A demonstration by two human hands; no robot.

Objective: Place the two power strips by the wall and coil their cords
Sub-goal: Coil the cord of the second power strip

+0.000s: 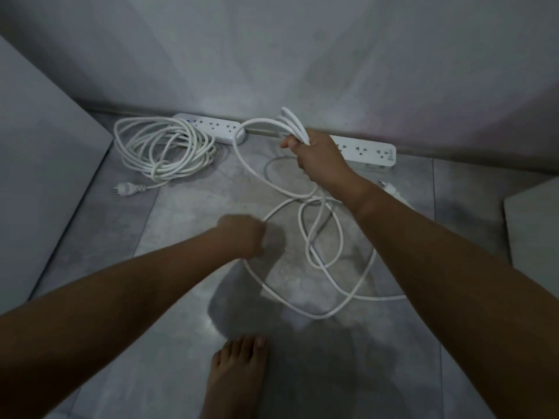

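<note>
Two white power strips lie along the wall's foot: the left strip [216,127] and the right strip [367,152], partly hidden by my right hand. The left strip's cord [163,148] rests coiled on the floor beside it, its plug [127,188] at the front. My right hand [317,155] is shut on several gathered loops of the right strip's cord [293,122], held above the floor. My left hand [242,235] is shut on a lower stretch of that same cord [329,261], which sprawls in loose loops on the tiles. Its plug [388,186] peeks out behind my right forearm.
A pale cabinet side [39,164] stands at the left and a white box edge [535,225] at the right. My bare foot [236,379] is on the grey tiled floor near the bottom. The grey wall [272,55] closes the far side.
</note>
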